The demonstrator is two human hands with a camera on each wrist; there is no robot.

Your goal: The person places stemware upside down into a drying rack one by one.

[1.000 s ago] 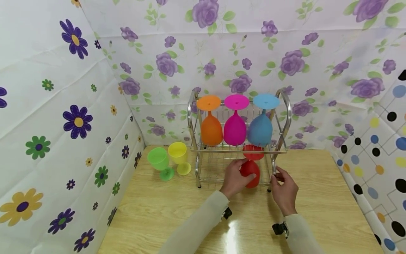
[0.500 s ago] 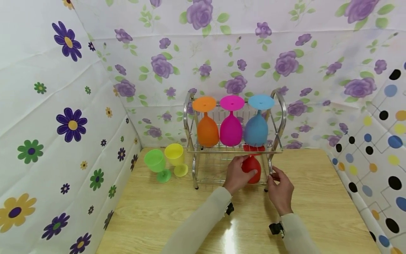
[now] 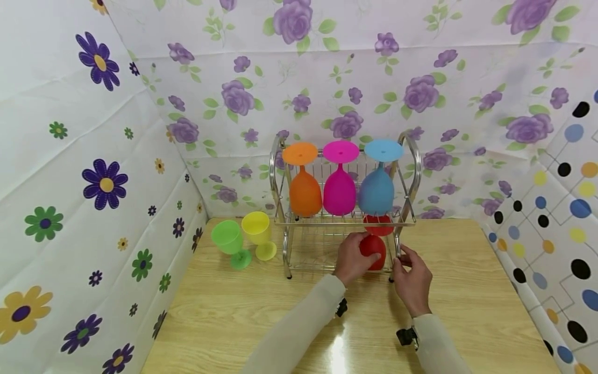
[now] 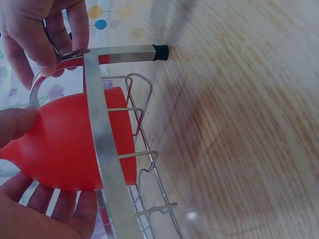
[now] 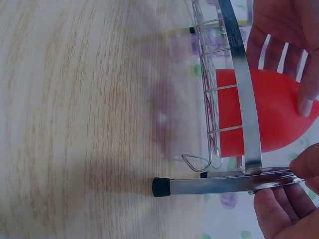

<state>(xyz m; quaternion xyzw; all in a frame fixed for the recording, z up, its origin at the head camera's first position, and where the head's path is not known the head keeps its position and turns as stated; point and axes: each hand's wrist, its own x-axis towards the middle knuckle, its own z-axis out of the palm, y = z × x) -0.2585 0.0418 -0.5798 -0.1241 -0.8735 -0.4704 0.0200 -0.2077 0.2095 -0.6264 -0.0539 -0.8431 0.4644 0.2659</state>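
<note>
A red goblet (image 3: 376, 251) stands upside down in the lower tier of a two-tier chrome rack (image 3: 345, 224), close to its right side. My left hand (image 3: 351, 258) holds the goblet's bowl from the left, with the thumb near the stem and the fingers along the other side. In the right wrist view the goblet's rim lies behind the rack's front bar (image 5: 245, 99), among the wire supports. My right hand (image 3: 413, 278) grips the right side post (image 4: 119, 54) of the rack between thumb and fingers.
Inverted orange (image 3: 306, 195), magenta (image 3: 339, 195) and blue (image 3: 376, 193) goblets fill the upper tier. Upright green (image 3: 228, 237) and yellow (image 3: 256, 227) goblets stand left of the rack on the wooden table (image 3: 224, 311). Patterned cloth (image 3: 261, 31) walls enclose three sides.
The red goblet has shifted right in the lower tier, nearer the right post, with my left hand on it. My right hand keeps its hold on the post. The head view has shifted slightly.
</note>
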